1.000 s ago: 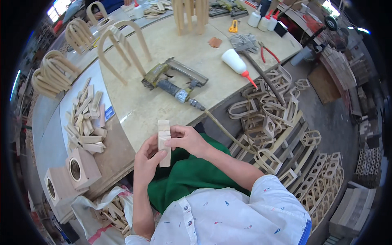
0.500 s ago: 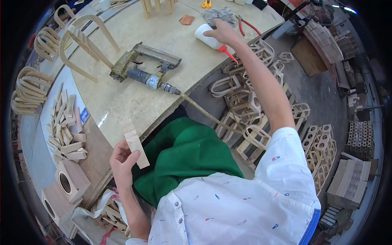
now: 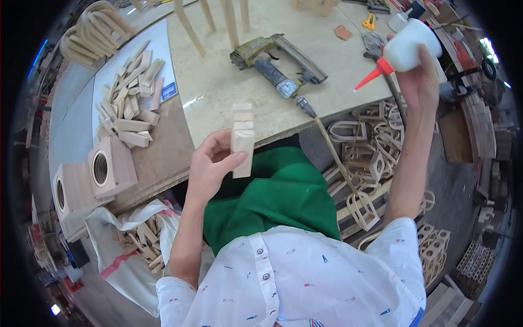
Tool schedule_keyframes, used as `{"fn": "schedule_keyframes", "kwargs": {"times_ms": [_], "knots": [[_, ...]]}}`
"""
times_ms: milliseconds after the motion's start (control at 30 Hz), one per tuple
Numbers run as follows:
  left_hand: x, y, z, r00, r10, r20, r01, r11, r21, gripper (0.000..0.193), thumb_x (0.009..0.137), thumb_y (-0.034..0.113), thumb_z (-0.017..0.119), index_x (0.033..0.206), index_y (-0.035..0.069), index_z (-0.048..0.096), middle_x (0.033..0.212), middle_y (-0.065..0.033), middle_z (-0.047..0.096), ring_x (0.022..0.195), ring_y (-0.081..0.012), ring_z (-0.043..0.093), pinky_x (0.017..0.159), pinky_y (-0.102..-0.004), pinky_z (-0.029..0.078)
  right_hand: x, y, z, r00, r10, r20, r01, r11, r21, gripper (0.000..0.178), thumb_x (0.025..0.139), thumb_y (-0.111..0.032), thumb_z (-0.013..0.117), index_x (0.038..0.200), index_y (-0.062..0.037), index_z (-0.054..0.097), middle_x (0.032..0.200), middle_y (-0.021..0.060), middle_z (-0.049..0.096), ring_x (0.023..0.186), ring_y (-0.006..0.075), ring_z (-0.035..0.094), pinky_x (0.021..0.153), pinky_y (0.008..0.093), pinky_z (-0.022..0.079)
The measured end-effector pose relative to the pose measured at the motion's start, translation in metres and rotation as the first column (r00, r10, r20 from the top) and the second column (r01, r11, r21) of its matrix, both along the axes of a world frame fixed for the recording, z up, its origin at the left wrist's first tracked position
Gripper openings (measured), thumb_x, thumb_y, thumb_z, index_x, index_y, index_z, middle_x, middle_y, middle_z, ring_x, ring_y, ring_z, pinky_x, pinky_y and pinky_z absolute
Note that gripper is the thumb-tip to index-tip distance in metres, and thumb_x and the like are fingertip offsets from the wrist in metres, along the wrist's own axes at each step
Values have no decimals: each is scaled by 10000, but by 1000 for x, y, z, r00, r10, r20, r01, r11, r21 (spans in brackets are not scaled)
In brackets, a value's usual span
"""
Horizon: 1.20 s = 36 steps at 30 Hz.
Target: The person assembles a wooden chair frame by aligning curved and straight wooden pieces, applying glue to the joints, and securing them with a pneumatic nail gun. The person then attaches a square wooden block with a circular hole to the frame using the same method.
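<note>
My left hand (image 3: 210, 163) pinches a small pale wooden block (image 3: 243, 147) between thumb and fingers, held upright in front of the table's near edge. Notches or stepped joints show near the block's top. On the right, my right hand (image 3: 418, 82) grips a white squeeze bottle (image 3: 411, 46) with a red nozzle (image 3: 376, 73). The bottle is raised and tilted, its nozzle aimed down and to the left, apart from the block. Between the hands, a nail gun (image 3: 278, 68) lies on the table with a hose attached.
Small wooden offcuts (image 3: 131, 98) are piled at the left, above wooden boxes (image 3: 111, 166) with round holes. A white sack (image 3: 117, 240) of wood scraps sits below. Wooden frames (image 3: 376, 147) lie on the floor at right. Yellow scissors (image 3: 370, 22) rest at the far side.
My right hand has lifted the white bottle off the table and tipped it nozzle-down. My left hand has brought the wooden block up and rightward. The head view has shifted.
</note>
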<state>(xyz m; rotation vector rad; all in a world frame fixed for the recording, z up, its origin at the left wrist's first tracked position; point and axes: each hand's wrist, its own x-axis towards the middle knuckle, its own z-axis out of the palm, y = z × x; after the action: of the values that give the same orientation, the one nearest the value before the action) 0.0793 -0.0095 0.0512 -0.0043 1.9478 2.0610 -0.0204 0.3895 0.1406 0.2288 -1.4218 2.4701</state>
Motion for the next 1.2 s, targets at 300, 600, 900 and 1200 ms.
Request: {"fn": "schedule_keyframes", "kwargs": {"times_ms": [300,600,900,1200], "knots": [[8,5,12,997,-10,-71,13,999,49,469,797,93,744,1208,-25,552,1085,-101,658,988,-155,627,918,-307,475,31,-148,-5,977,202,-71,-214,938,-272,569,895,-162,636,1366,-2,359,1308,226,501,1295,429,418,1083,635,318],[19,-16,15,993,93,-73,-84,990,112,470,780,60,743,1203,-26,557,1057,-102,665,950,-147,633,886,-296,482,33,-206,-12,985,170,10,-163,961,-225,443,901,-145,648,1256,25,444,1174,193,576,1163,342,551,1002,497,470],[21,-16,17,995,89,-54,-80,985,154,475,787,56,726,1219,-31,548,1071,-108,661,966,-155,632,898,-302,480,37,-209,-13,993,121,-13,-121,986,-115,454,907,-173,651,1257,31,446,1165,193,587,1167,354,558,996,488,486],[20,-15,18,996,85,-33,-79,985,150,472,785,63,728,1212,-31,550,1072,-107,659,970,-156,627,902,-308,479,36,-209,-18,994,105,-27,-108,988,-112,407,918,-168,638,1233,25,467,1151,183,596,1159,349,568,974,464,500]]}}
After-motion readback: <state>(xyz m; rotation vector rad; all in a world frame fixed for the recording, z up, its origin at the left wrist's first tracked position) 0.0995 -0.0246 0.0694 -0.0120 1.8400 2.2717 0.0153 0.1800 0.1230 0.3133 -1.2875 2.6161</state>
